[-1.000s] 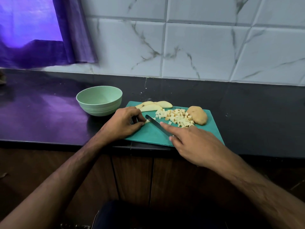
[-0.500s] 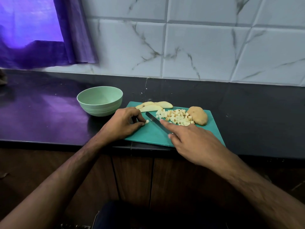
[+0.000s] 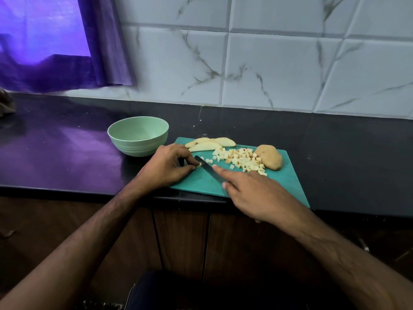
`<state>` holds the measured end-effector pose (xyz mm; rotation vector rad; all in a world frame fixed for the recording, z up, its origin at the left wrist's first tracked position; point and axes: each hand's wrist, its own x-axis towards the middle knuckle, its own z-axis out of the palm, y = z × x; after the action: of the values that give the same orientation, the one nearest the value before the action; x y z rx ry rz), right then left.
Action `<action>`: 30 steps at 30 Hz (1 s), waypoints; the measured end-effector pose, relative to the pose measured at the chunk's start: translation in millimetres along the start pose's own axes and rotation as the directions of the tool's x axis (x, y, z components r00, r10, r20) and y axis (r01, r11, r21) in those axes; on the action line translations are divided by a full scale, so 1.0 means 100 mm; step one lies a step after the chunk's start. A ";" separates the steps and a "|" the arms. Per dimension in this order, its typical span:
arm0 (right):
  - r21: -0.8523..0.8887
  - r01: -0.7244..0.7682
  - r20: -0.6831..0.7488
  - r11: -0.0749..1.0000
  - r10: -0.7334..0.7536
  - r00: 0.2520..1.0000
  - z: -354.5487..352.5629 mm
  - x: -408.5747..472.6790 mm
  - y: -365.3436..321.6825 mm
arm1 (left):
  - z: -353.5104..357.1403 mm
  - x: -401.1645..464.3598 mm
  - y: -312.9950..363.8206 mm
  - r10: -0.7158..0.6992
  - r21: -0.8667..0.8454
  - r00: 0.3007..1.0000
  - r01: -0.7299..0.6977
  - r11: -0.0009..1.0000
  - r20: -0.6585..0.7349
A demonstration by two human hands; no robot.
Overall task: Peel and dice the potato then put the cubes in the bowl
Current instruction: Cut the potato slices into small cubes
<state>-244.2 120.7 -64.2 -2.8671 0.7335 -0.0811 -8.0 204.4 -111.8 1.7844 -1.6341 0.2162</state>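
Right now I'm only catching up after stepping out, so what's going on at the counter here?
A person is dicing potato on a green cutting board. The left hand pinches a small potato piece against the board, and the right hand holds a knife, forefinger along the blade. A pile of cubes lies mid-board, with uncut slices behind and an unpeeled chunk at the right. The bowl beside the board holds no cubes yet.

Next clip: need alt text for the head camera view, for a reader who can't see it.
On a teal cutting board, the left hand pinches a small potato piece while the right hand holds a knife against it. Diced cubes, wedges and a potato chunk with its skin on lie behind; a green bowl stands left.
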 end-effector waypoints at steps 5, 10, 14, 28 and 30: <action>0.003 0.005 -0.038 1.000 -0.005 0.999 -0.06 -0.11 0.05 | 0.01 0.00 0.03 -0.073 -0.049 0.997 0.072 0.996 -0.022; -0.047 0.005 -0.042 0.999 -0.007 0.999 0.05 -0.12 0.01 | 0.02 -0.01 0.01 -0.094 -0.136 0.995 0.095 0.986 0.014; -0.030 0.018 -0.019 0.999 -0.018 1.000 0.09 -0.04 -0.02 | 0.01 0.00 0.00 -0.095 -0.156 0.995 0.096 0.983 0.015; -0.154 0.014 -0.052 0.988 -0.022 0.998 0.00 -0.15 -0.02 | 0.03 -0.01 -0.01 -0.098 -0.174 0.995 0.099 0.980 0.014; -0.157 0.015 -0.052 0.988 -0.024 0.998 0.04 -0.14 -0.02 | 0.03 0.00 -0.01 -0.097 -0.177 0.995 0.098 0.979 0.017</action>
<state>-254.9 129.9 -67.9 -3.0322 0.7537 -0.1089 -8.1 202.9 -114.6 1.7249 -1.5170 0.0165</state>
